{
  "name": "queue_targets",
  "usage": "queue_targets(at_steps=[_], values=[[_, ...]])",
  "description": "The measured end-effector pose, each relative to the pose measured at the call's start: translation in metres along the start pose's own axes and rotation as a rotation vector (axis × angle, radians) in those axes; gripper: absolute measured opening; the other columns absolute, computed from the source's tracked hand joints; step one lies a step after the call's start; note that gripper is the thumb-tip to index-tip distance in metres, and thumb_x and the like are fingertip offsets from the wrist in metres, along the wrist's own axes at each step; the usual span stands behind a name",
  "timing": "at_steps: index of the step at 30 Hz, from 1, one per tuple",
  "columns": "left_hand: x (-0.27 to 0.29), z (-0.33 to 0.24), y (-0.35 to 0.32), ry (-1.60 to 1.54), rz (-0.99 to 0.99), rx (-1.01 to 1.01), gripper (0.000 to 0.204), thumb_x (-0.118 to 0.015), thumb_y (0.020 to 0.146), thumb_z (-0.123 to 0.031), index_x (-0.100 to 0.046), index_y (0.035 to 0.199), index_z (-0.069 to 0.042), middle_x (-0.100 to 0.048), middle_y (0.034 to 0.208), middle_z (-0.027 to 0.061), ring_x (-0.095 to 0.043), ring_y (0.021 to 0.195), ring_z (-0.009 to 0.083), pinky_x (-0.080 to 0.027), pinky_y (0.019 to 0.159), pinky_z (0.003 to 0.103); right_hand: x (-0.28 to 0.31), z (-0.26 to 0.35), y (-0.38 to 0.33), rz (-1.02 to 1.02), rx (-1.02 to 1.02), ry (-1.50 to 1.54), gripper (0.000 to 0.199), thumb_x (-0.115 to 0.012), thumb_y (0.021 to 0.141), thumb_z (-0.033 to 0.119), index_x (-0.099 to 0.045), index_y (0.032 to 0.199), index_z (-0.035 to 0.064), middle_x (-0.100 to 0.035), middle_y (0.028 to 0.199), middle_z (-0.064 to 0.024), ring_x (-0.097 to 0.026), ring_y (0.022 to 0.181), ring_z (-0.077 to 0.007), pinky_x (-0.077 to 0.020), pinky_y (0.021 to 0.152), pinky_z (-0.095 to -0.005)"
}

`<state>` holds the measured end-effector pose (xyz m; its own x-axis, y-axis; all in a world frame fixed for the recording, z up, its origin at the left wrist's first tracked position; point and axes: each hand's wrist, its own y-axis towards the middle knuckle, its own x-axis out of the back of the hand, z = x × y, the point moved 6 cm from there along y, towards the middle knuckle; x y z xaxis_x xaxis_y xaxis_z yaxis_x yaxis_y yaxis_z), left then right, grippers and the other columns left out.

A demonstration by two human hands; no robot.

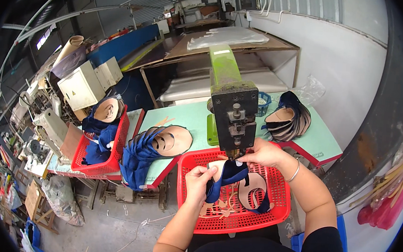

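My left hand [199, 181] pinches the left edge of a shoe upper [230, 173], navy blue outside with a pale lining. My right hand [264, 154] grips its far right edge with bent fingers. The piece is held up beneath the working end of a green sewing-type press machine [234, 110], whose dark metal head hides part of it. Below my hands stands a red plastic basket [194, 161]. In it, under the held piece, lie another blue-and-beige upper [256, 185] and several small beige scraps [223, 209].
Left of the machine, a fanned stack of blue uppers [148, 152] lies on the light green table [159, 118]. Beyond it sits a red basket [96, 165] of blue pieces. On the right are another stack [289, 118] and a small blue basket [263, 105]. A dark pillar [376, 125] rises at right.
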<state>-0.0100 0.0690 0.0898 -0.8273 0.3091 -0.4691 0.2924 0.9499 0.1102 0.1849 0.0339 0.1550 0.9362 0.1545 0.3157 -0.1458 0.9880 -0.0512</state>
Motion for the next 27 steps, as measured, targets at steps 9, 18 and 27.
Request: queue_targets(at_steps=[9, 18, 27], values=[[0.002, -0.015, 0.036, 0.228, 0.198, 0.138, 0.015, -0.072, 0.074, -0.01, -0.059, 0.069, -0.005, -0.061, 0.068, 0.0028, -0.054, 0.058, 0.0082, -0.043, 0.054, 0.022, -0.013, 0.0, -0.017, -0.125, -0.07, 0.267, 0.016, -0.06, 0.083, 0.005, -0.057, 0.095, -0.0053, -0.06, 0.074, -0.0079, -0.06, 0.062, -0.0115, -0.0525, 0.056, -0.0226], [-0.016, -0.033, 0.086, 0.515, 0.43, 0.355, 0.015, -0.073, 0.072, -0.013, -0.061, 0.071, -0.003, -0.059, 0.063, 0.0021, -0.049, 0.053, 0.0082, -0.039, 0.05, 0.021, -0.052, -0.032, -0.032, -0.264, -0.086, 0.921, 0.013, -0.057, 0.086, 0.008, -0.05, 0.089, -0.0018, -0.059, 0.084, -0.0114, -0.062, 0.075, -0.0187, -0.0554, 0.073, -0.029], [-0.016, -0.03, 0.1, 0.533, 0.46, 0.391, 0.015, -0.073, 0.072, -0.013, -0.062, 0.072, -0.001, -0.062, 0.067, 0.0046, -0.054, 0.054, 0.0097, -0.043, 0.051, 0.021, -0.077, -0.033, -0.028, -0.221, -0.031, 1.163, 0.011, -0.056, 0.087, 0.011, -0.052, 0.084, 0.0013, -0.058, 0.084, -0.009, -0.06, 0.077, -0.0158, -0.0535, 0.076, -0.0278]])
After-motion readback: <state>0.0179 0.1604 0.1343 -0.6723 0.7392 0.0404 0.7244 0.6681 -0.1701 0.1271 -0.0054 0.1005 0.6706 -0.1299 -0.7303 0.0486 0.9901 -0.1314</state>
